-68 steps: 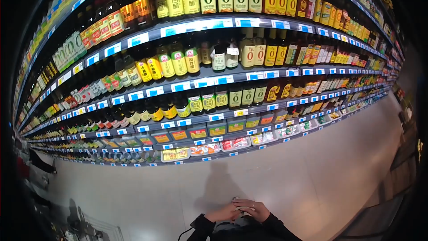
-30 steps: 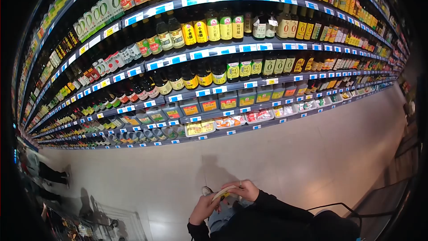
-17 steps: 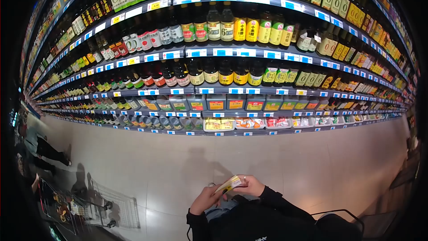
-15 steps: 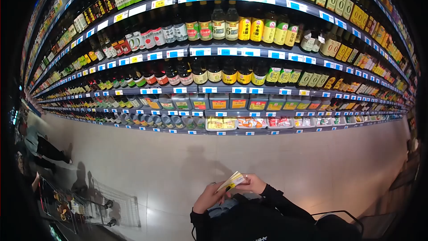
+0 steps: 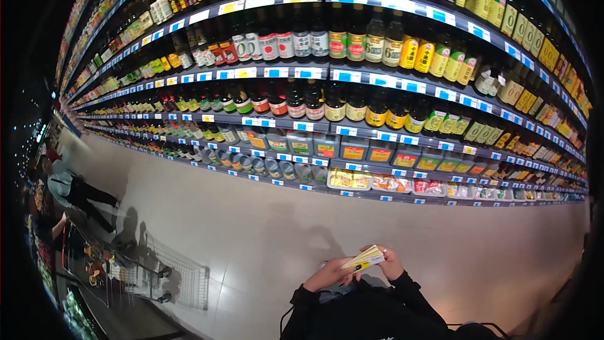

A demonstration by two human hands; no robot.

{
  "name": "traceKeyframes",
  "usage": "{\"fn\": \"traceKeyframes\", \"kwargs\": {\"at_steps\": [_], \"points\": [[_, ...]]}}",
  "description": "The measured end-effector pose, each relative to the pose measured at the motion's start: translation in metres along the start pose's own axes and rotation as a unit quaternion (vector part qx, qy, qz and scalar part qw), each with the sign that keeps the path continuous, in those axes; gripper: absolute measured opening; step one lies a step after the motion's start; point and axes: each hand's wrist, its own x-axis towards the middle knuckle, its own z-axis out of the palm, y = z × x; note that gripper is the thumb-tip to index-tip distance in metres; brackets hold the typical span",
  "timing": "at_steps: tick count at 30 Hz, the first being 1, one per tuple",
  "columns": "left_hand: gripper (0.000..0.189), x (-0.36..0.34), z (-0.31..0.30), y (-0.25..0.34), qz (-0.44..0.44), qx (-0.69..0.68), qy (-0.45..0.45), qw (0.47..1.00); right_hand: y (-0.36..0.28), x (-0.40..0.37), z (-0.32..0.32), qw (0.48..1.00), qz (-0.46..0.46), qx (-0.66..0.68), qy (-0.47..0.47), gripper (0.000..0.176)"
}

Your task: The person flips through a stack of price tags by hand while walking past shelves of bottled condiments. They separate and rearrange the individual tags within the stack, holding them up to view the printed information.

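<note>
- Far left, close to the edge: another person (image 5: 70, 190) in a pale top, leaning toward a cart; too blurred to make out the hands.
- Just right of that: a wire shopping cart (image 5: 171, 272) standing on the pale tiled floor (image 5: 251, 233), with some goods at its left end.
- Along the far side, from left to right: long shelves (image 5: 352, 77) edged with blue price tags and packed with dark bottles (image 5: 314, 104) bearing red, yellow and green labels.
- Lower down on the same rack: grey tubs (image 5: 314, 145) with coloured labels, and flat packets (image 5: 352, 181) on the bottom row.
- Near the bottom, a little right of centre: left hand (image 5: 327, 274) out of a black sleeve (image 5: 302, 305), fingers curled, pinching the left end of the yellow-and-white stack (image 5: 363, 259).
- Between the two hands, close to the body and above the floor: that stack, a thin bundle of cards or slips (cannot tell which), tilted up toward the right.
- Right beside it: right hand (image 5: 391, 264), closed around the stack's right end, fingers wrapped over its far side.
- Far right, high on the rack: bottles with green and yellow labels (image 5: 440, 66), curving away toward the edge.
</note>
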Motion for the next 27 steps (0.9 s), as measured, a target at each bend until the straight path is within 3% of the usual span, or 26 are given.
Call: {"fn": "traceKeyframes", "kwargs": {"at_steps": [5, 11, 14, 19, 27], "points": [[0.023, 0.000, -0.008, 0.005, 0.013, -0.010, -0.007, 1.000, 0.010, 0.001, 0.004, 0.999, 0.039, 0.024, 0.016, 0.025], [0.027, 0.003, -0.022, 0.010, 0.039, 0.015, -0.029, 0.999, 0.020, 0.009, 0.006, 0.994, -0.029, 0.012, 0.103, 0.014], [0.029, -0.002, -0.025, 0.009, 0.075, 0.026, -0.048, 0.996, 0.010, 0.015, 0.007, 0.997, -0.021, -0.029, 0.075, 0.012], [0.028, -0.012, -0.030, 0.008, 0.077, 0.031, -0.004, 0.997, 0.024, 0.022, 0.007, 0.999, -0.015, -0.028, 0.039, 0.018], [0.028, -0.016, -0.033, 0.000, 0.029, 0.065, 0.005, 0.997, 0.013, 0.028, 0.012, 0.999, 0.033, 0.018, -0.012, 0.020]]}}
